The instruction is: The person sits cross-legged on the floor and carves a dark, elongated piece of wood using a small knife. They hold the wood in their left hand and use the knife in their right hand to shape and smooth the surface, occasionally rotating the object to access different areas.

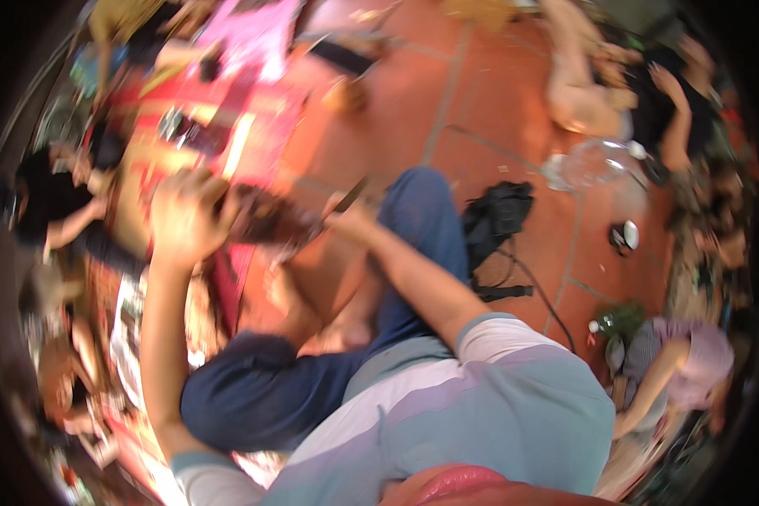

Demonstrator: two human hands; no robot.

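Evidently blurred by motion, a long dark reddish-brown, shiny object [270, 218], perhaps a plastic bottle, lies between the person's two hands, above the bare feet. At its left end, the left hand [187, 215] has bent fingers; whether they grip it, I cannot tell. The right hand [350, 223] is at its other end, fingers closed on a slim, dark, blade-like strip [352, 194] that points up and to the right. Any label on the object is too smeared to read. Beyond the left hand, a dark bottle-shaped container [194, 133] with a pale, shiny end lies on a red, pink and yellow patterned mat [278, 126], whose red marks on yellow are likewise illegible. Rightward, a large clear plastic bottle [594, 164] rests on the terracotta tile floor [497, 110].
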